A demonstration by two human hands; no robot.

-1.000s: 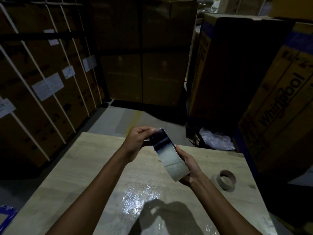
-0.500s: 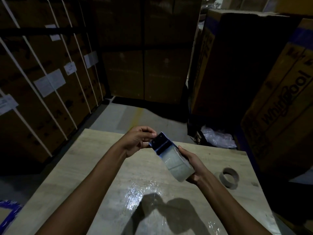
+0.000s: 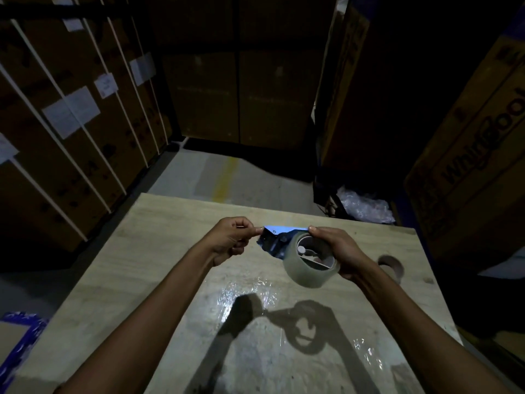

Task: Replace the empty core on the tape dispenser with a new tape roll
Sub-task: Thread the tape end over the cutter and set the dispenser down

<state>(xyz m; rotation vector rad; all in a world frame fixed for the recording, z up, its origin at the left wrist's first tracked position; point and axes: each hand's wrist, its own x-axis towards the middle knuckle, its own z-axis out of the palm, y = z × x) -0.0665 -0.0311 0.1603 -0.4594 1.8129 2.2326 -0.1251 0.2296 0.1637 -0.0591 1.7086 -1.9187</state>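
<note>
Above the wooden bench, the right hand clasps the tape roll steadying the tape dispenser while the left hand pinches shut at its blade end, presumably threading tape; the empty core lies discarded alongside.

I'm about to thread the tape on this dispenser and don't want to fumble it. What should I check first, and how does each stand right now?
1. New tape roll seated on the tape dispenser: ok, it sits around the hub.
2. Right hand grips the roll firmly: ok.
3. Left hand pinches the dispenser's front end: ok.
4. Loose tape end found: cannot tell, too dim.
5. Empty core out of the way: ok, it lies on the table to the right.
</note>
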